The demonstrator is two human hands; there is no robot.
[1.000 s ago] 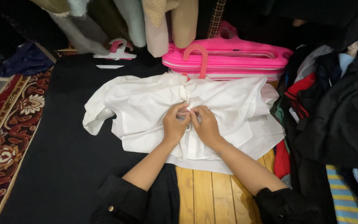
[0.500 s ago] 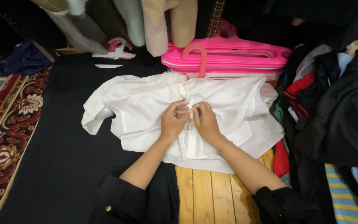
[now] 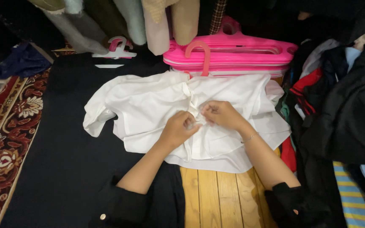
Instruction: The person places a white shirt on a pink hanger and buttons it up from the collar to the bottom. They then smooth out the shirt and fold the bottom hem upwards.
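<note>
Head view: both hands meet mid-placket on the white shirt (image 3: 148,105) spread across the black cloth (image 3: 55,169), left hand (image 3: 178,128) and right hand (image 3: 220,115) pinching fabric, placket running away toward the pink hangers (image 3: 233,52).

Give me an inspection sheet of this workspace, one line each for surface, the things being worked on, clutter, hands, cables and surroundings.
Surface: black cloth spread over a wooden plank surface.
Things in hand: white shirt lying spread out, front up, both hands at its front placket.
Clutter: stack of pink hangers behind the shirt; one white and pink hanger farther left; pile of dark and coloured clothes at the right.
Hands: left hand and right hand both pinch the shirt's front edge, close together.
Cables: nothing seen.
Surroundings: red patterned rug at left; hanging garments above.
</note>
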